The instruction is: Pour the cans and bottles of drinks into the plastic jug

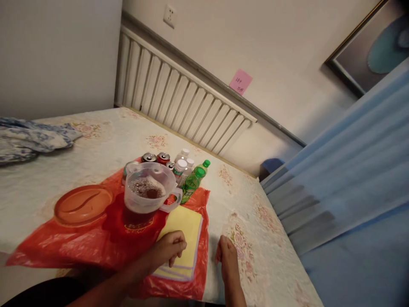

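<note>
My left hand (173, 247) is loosely curled over a folded yellow cloth (187, 226) with a pale purple border, and nothing shows in its fingers. To the right of the cloth, my right hand (227, 255) is closed on the tabletop, also with nothing visible in it. Beyond my left hand stands a clear plastic measuring jug (143, 204) with dark, foamy liquid inside, its handle pointing right. A red plastic sheet (86, 247) lies under the jug and the cloth. An orange round lid or plate (83, 205) rests left of the jug.
Behind the jug stand drink cans (163, 158), several clear bottles with white caps (181, 164) and green bottles (192, 184). A blue-and-white patterned fabric (35, 138) is bunched at the left. The flowered tablecloth (230, 204) reaches a radiator (179, 96); blue curtains (345, 170) hang at the right.
</note>
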`<action>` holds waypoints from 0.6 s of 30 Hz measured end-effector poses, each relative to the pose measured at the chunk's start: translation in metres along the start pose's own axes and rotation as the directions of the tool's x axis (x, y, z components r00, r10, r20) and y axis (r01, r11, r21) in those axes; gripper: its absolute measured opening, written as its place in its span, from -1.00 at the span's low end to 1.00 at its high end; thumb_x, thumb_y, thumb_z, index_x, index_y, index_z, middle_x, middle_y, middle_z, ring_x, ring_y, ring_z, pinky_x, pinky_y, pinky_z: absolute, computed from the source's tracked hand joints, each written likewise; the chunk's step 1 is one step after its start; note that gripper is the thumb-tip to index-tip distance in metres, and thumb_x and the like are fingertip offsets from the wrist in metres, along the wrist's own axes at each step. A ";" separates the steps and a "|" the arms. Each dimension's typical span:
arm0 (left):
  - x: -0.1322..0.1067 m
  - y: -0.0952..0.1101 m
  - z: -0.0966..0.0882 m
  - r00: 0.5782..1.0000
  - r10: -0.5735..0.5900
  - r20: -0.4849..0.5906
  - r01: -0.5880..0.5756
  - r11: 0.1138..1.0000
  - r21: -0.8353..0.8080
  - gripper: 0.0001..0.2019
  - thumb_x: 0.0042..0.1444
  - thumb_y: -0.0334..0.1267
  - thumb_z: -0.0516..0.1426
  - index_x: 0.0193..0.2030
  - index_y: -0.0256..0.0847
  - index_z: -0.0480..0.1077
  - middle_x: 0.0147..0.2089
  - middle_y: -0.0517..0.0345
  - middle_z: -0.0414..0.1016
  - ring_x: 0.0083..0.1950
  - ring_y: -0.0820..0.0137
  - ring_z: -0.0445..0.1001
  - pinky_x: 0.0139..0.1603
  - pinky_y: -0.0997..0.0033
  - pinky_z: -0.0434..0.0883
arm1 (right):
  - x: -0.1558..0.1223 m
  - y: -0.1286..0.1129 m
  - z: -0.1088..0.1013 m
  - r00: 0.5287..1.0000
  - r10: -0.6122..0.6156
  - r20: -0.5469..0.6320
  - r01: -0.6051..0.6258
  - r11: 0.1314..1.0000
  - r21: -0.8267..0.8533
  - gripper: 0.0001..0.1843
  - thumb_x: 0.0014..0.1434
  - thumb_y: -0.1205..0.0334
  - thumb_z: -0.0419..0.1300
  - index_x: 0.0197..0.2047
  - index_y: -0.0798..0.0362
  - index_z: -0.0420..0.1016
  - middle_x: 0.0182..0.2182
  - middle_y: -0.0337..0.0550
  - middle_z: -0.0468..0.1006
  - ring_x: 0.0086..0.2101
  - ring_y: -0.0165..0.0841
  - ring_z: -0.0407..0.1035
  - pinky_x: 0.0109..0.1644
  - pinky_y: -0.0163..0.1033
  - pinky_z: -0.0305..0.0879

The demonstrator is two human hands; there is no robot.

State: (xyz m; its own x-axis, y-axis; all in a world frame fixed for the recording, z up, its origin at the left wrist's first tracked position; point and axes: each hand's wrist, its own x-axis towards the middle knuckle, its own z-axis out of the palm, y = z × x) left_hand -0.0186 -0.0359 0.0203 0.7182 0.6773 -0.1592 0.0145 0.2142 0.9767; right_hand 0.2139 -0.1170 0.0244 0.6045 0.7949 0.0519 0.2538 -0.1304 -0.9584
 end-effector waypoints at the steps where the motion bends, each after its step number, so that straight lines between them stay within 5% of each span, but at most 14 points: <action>1: -0.001 -0.001 -0.002 1.000 0.014 0.022 -0.014 1.000 -0.016 -0.75 0.01 -0.02 0.07 -0.38 -0.17 0.20 -0.48 0.34 0.31 -0.62 0.56 0.19 -0.62 0.53 0.11 | 0.006 -0.010 0.007 0.999 -0.018 0.028 0.019 1.000 -0.020 -0.46 0.16 -0.24 0.14 -0.60 -0.01 0.21 -0.75 -0.41 0.18 -0.69 -0.46 0.13 -0.57 -0.32 0.12; 6: -0.004 -0.002 -0.009 0.996 0.029 0.089 -0.026 0.999 -0.032 -0.75 0.04 -0.03 0.10 -0.36 -0.18 0.22 -0.45 0.33 0.33 -0.60 0.58 0.19 -0.58 0.52 0.11 | 0.042 -0.068 0.057 0.989 -0.148 0.000 0.147 0.988 0.054 -0.68 -0.01 -0.02 0.31 -0.35 0.04 0.40 -0.59 -0.39 0.36 -0.56 -0.44 0.27 -0.45 -0.33 0.26; 10: -0.005 -0.002 -0.013 0.993 0.056 0.104 -0.053 0.998 -0.038 -0.76 0.07 -0.05 0.09 -0.32 -0.19 0.23 -0.43 0.32 0.32 -0.58 0.56 0.19 -0.56 0.50 0.12 | 0.068 -0.102 0.103 0.964 -0.263 -0.039 0.265 0.963 0.049 -0.35 -0.20 0.06 0.41 -0.02 0.10 0.42 -0.25 -0.11 0.57 -0.28 -0.29 0.47 -0.19 -0.22 0.42; 13: -0.006 -0.003 -0.015 0.990 0.085 0.114 -0.081 0.996 -0.037 -0.77 0.07 -0.07 0.09 -0.28 -0.19 0.26 -0.39 0.32 0.32 -0.54 0.55 0.21 -0.52 0.48 0.16 | 0.083 -0.116 0.130 0.952 -0.304 -0.011 0.304 0.951 -0.051 -0.19 -0.24 0.06 0.44 0.09 0.14 0.38 -0.01 0.11 0.52 -0.11 -0.19 0.47 -0.11 -0.17 0.43; 18: -0.009 0.001 -0.018 0.989 0.105 0.105 -0.100 0.994 -0.048 -0.80 0.01 -0.15 0.09 -0.25 -0.19 0.30 -0.38 0.31 0.30 -0.46 0.50 0.23 -0.46 0.47 0.20 | 0.100 -0.119 0.158 0.941 -0.337 -0.029 0.323 0.921 -0.217 -0.31 -0.19 0.07 0.43 0.02 0.13 0.42 -0.07 0.07 0.58 -0.15 -0.18 0.49 -0.04 -0.16 0.40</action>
State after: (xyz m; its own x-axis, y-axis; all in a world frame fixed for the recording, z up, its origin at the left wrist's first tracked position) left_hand -0.0374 -0.0296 0.0201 0.7846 0.6187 -0.0397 -0.0915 0.1789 0.9796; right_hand 0.1247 0.0716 0.0994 0.5056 0.7745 0.3801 0.5928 0.0082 -0.8053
